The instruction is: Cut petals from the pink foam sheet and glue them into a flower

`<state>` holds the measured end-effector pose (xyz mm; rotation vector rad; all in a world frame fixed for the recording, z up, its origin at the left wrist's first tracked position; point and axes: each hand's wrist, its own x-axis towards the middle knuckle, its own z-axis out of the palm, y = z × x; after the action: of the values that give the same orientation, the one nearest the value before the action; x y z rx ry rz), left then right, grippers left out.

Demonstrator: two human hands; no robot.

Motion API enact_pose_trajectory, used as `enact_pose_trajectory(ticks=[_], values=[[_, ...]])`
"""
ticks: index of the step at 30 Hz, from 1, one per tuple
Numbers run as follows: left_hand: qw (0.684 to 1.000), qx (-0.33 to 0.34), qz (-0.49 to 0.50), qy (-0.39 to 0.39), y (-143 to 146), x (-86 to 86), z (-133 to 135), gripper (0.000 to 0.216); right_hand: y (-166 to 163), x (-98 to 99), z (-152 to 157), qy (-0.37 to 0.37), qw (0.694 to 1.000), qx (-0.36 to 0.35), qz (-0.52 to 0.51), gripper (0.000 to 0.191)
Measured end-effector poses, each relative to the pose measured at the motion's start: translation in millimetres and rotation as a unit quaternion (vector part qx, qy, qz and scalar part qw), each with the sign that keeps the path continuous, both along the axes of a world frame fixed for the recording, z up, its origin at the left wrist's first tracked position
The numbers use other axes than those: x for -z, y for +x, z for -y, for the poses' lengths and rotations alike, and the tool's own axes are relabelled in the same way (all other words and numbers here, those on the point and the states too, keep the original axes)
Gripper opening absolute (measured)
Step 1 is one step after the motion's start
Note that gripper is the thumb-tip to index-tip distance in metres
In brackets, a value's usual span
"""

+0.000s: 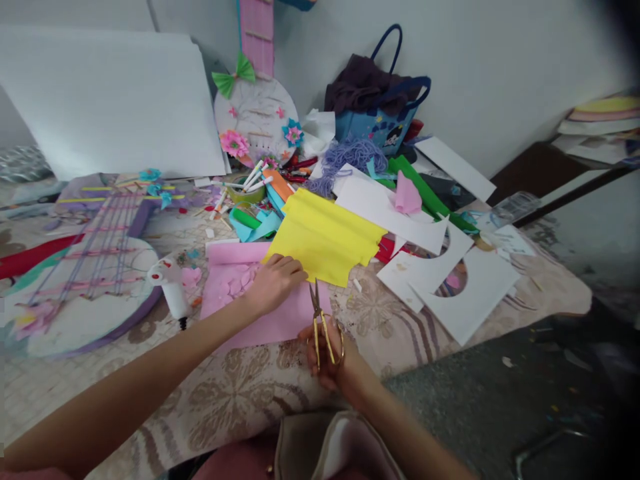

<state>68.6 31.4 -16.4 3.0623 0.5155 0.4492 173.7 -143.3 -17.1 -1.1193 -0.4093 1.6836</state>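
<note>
A sheet of yellow crepe paper [327, 237] lies across the middle of the table, its right edge ragged. My left hand [277, 283] has its bent fingers closed on the sheet's lower left edge; the fingertips are partly hidden. In my right hand [327, 353] are gold-handled scissors [320, 327], blades pointing up toward the paper's near edge and slightly apart. Under my left hand and forearm spreads a pink paper sheet [295, 320], with small cut pink petals [240, 283] on it.
A white glue gun [173, 290] and a guitar-shaped craft [100, 260] lie to the left. White cut board pieces [465, 287] are on the right. Behind are a pot of markers [247, 190], purple yarn [353, 160], a blue bag [375, 127] and a decorated round craft [257, 117].
</note>
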Motion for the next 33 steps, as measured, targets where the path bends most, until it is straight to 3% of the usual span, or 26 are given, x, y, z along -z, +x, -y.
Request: enact_pose_trajectory(ticks=[14, 33], values=[[0.998, 0.009, 0.061, -0.006, -11, 8.0, 9, 0.013, -11, -10.5, 14, -0.034, 0.999, 0.035, 0.002, 0.045], [0.998, 0.018, 0.054, -0.003, -8, 2.1, 17, 0.014, -34, -7.3, -11, -0.029, 0.991, 0.124, 0.041, 0.043]])
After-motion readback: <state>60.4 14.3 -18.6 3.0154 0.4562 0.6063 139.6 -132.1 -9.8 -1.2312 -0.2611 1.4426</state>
